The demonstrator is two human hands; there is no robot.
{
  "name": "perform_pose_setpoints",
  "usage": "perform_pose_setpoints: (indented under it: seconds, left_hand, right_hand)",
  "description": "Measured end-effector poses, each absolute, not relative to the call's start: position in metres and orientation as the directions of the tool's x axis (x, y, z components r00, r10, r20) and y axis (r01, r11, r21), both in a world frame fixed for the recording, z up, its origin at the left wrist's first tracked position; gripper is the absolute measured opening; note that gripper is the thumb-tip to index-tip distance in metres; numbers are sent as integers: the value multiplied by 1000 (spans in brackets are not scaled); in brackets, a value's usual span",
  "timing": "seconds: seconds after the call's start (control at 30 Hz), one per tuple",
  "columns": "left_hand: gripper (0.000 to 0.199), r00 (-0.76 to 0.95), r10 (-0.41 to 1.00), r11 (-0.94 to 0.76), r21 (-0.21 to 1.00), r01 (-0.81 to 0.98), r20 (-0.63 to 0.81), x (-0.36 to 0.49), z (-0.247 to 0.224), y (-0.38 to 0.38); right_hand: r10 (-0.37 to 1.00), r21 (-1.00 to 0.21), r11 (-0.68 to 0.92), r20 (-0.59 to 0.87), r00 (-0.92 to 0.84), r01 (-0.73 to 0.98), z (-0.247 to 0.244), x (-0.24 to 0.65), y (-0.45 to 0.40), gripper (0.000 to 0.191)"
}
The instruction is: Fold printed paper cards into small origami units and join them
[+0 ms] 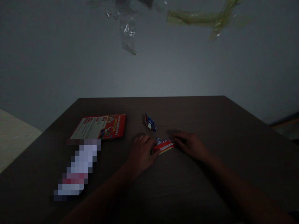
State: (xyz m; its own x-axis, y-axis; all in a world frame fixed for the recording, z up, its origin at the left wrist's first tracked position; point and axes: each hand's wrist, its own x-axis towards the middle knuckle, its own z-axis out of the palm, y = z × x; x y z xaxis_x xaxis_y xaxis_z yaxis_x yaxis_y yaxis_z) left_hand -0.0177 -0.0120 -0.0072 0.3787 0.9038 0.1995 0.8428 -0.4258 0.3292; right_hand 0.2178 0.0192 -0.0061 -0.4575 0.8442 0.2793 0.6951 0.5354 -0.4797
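Note:
A small folded paper piece (166, 146), red with white printed characters and a coloured picture, lies on the table between my hands. My left hand (141, 153) grips its left end, with the thumb at the near edge and the fingers bent over on the far side. At the right corner, my right hand (192, 145) holds the paper between thumb and fingers; its fingertips are dark and slightly blurred. Just beyond the hands stands a second small folded piece (150, 122), blue with red and white, apart from both hands.
A red printed booklet or flat box (99, 127) lies at the left of the brown table (233, 186). Nearer to me is a pale pixelated object (78, 169), its kind hidden. A grey wall (163, 68) with clear and yellowish tape (198, 18) rises behind the table.

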Motion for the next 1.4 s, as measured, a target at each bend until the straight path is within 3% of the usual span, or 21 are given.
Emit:
perform_pose_setpoints:
  seconds: [0.27, 0.5, 0.67, 0.83, 1.0, 1.4]
  left_hand:
    - [38, 347, 916, -397, 313, 863, 203, -26, -11, -9]
    - [26, 325, 927, -371, 322, 871, 188, -35, -11, -1]
    - [30, 429, 878, -477, 347, 807, 211, -31, -11, -2]
    - [50, 538, 821, -571, 304, 763, 190, -25, -10, -5]
    - [64, 574, 795, -606, 306, 734, 197, -22, -9, -5]
    - [66, 569, 804, -594, 302, 746, 175, -19, -5, -3]
  right_hand:
    - [856, -476, 516, 251, -453, 712, -6, 219, 21, 26]
    - [836, -488, 543, 239, -494, 683, -6, 217, 18, 28]
    - [863, -420, 505, 252, -438, 754, -10, 212, 18, 26]
    - [859, -356, 508, 283, -427, 784, -18, 207, 19, 31]
    - [877, -371, 475, 271, -396, 798, -21, 207, 21, 33]
    - [889, -433, 456, 263, -376, 777, -24, 206, 23, 30]
